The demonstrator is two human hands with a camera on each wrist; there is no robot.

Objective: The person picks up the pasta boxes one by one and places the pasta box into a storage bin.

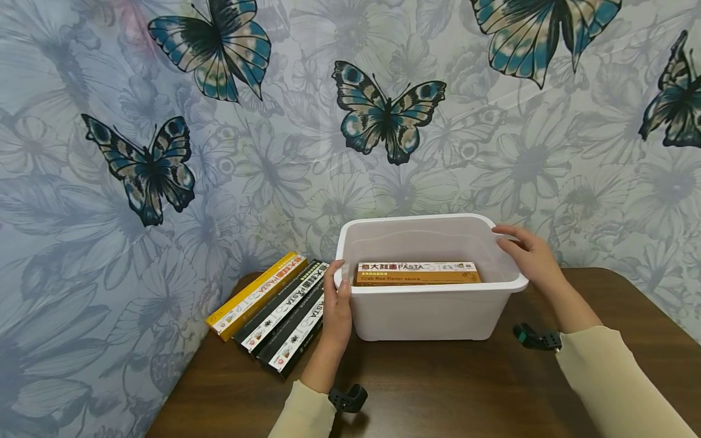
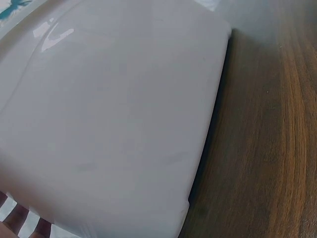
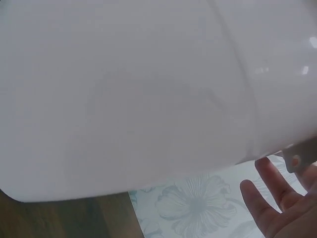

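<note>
A white plastic tub (image 1: 421,313) stands on the brown table, its inside partly visible in the head view. Within it lies an orange-yellow pasta box (image 1: 418,278) with a white label strip. My left hand (image 1: 336,313) grips the tub's left rim, and my right hand (image 1: 528,258) holds the rim on the right. The tub's side wall (image 2: 124,109) fills most of the left wrist view, with fingertips (image 2: 17,218) at the lower left corner. In the right wrist view, curled fingers (image 3: 270,181) appear below the tub's edge.
Left of the tub, a yellow pasta box (image 1: 257,295) and two black pasta boxes (image 1: 282,304) (image 1: 296,334) lie side by side, slanting. Behind the wooden table (image 1: 438,389) hangs a butterfly-patterned backdrop (image 1: 296,152). Each wrist wears a black band (image 1: 347,399).
</note>
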